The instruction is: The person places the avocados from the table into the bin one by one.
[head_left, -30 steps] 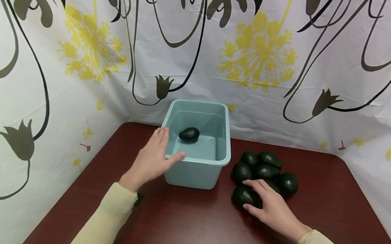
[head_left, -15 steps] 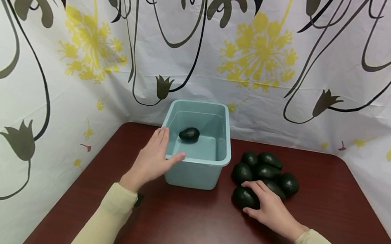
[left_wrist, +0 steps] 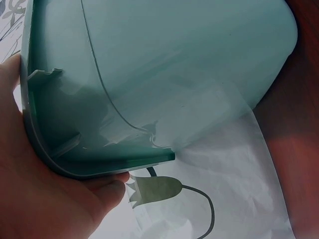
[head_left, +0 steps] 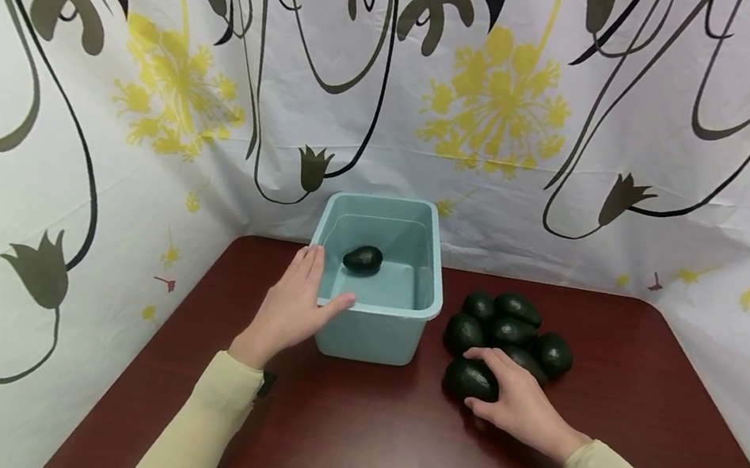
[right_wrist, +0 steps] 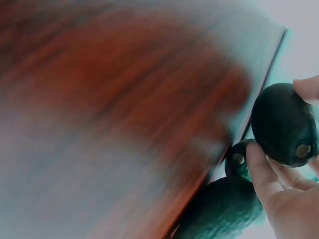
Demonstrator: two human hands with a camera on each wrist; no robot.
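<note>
A dark green avocado is gripped between the thumb and fingers of my right hand, low at the front of the avocado group. The right wrist view shows this avocado between thumb and fingers, its stem spot facing the camera. My left hand rests on the near-left corner of a light blue plastic bin, fingers straight and thumb spread along the near rim. In the left wrist view that hand lies against the bin's rim. One avocado lies on the bin's floor.
Several more avocados cluster right of the bin, touching or close together, just behind the right hand. All stand on a dark red-brown table. A white patterned cloth hangs close behind the bin and along the sides.
The right hand's fingers and thumb have settled round the front avocado, which has shifted very slightly left. The left hand and bin stay in place.
</note>
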